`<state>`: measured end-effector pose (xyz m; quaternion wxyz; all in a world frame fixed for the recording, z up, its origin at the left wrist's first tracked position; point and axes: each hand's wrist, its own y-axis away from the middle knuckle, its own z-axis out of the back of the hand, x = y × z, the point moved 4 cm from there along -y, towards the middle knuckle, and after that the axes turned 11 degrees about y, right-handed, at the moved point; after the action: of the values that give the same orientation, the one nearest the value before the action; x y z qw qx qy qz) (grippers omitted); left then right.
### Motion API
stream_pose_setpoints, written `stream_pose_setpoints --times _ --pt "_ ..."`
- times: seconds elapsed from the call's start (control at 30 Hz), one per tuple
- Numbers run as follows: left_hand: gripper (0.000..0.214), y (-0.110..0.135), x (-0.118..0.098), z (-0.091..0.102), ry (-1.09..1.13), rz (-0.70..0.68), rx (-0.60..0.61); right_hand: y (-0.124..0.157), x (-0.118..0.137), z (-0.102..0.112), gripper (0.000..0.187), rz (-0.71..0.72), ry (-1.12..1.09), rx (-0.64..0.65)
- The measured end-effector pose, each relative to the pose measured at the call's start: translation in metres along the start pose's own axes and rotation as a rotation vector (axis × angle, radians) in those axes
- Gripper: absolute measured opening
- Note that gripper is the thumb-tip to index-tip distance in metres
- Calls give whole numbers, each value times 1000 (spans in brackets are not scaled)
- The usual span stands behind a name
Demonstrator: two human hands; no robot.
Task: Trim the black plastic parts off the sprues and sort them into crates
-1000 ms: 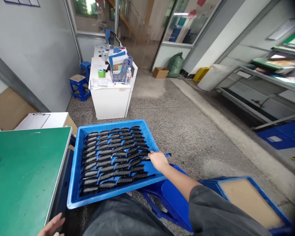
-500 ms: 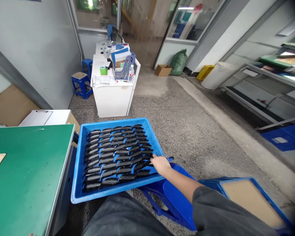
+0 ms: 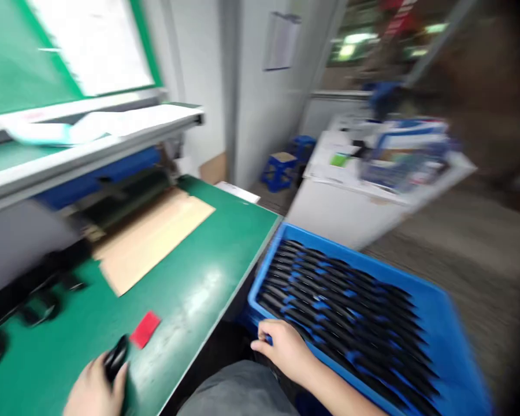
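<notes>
My left hand [image 3: 97, 384] is closed round a glossy black curved piece [image 3: 116, 358] over the green table [image 3: 190, 271]. Beside that piece lies a small red rectangle [image 3: 145, 329]. Near the close edge of the blue tray [image 3: 453, 341] is my right hand [image 3: 286, 349], its fingers curled towards the thumb. A bit of blue shows between them, but whether it is a held thing or the tray behind cannot be told. Rows of slim black curved pieces [image 3: 338, 300] fill most of the tray.
A brown cardboard sheet [image 3: 156, 242] lies on the table beneath a shelf [image 3: 112, 136]. Blurred black items [image 3: 39, 300] sit at the table's left. Beyond the tray stand a white desk [image 3: 342, 202] with papers and blue stools [image 3: 281, 172].
My view has swung left to the green table. My right hand has come away from the black pieces to the tray's near side. My left hand now shows with a black piece.
</notes>
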<state>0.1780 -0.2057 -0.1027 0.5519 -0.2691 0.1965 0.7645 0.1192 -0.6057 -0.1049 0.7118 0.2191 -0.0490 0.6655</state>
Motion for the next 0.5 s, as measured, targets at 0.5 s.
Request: stream_pose_setpoints --times 0.5 --pt "57 26 65 43 1064 402 217 -10 301 -61 11 567 -364 144"
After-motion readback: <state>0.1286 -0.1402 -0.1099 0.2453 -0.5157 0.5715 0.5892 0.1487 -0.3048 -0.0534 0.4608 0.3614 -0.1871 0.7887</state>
